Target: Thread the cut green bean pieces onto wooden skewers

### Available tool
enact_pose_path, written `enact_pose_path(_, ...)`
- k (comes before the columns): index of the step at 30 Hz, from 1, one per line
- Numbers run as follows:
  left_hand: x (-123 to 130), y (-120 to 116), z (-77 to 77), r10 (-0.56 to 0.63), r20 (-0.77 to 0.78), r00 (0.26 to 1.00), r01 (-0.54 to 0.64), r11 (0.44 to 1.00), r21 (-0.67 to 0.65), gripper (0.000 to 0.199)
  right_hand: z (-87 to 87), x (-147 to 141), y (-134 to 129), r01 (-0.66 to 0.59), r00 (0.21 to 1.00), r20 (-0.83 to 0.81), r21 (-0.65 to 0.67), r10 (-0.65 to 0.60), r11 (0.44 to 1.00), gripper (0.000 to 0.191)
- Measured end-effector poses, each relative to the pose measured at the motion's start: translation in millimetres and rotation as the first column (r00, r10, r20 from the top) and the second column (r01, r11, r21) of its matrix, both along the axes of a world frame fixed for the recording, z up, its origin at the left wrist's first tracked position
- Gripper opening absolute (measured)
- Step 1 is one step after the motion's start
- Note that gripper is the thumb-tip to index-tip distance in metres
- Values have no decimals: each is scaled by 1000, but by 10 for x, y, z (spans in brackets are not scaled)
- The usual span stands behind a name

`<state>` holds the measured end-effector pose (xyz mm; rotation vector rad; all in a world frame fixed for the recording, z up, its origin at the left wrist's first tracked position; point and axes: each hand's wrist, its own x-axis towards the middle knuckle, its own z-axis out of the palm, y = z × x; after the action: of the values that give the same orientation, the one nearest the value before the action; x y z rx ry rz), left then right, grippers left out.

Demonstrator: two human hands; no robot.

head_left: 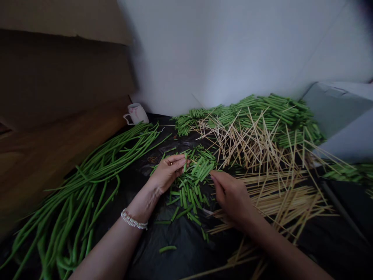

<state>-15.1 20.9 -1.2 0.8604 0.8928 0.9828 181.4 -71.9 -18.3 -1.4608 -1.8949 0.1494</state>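
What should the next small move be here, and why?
Probably bring the right hand toward the left hand: the left pinches a short bean piece, and the hands are apart. Loose sticks lie beside the right hand, which may suggest threading, though what its fingertips hold is too unclear to tell.

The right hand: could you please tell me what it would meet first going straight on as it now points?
Probably the loose pile of cut green bean pieces just past the right hand's fingertips, though its height above them is unclear.
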Motion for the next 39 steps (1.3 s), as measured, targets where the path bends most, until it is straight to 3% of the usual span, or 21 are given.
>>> enact_pose_path(5,-4,9,-6,-30,82,996,37,996,-77,27,-9,-10,-13,-16,999,42,-3,17,1000,29)
enact_pose_path(15,-1,0,12,-35,88,995,42,996,-80,26,19,-43,-35,-32,999,30,-47,34,998,30)
enact_pose_path(21,-8,10,-5,-37,64,997,39,999,-31,24,29,-37,-35,-32,999,36,-78,35,996,28)
enact_pose_path(28,24,-18,-13,-46,17,999,46,998,42,24,35,-34,-42,-8,984,175,-73,21,997,31)
enact_pose_path(34,45,-29,-34,38,-155,987,-12,985,171,24,22,-36,-48,13,974,227,-46,-2,999,32)
enact_pose_path(39,59,-60,5,-38,-44,998,41,996,76,28,-17,-14,-24,-6,992,129,-9,7,1000,32)
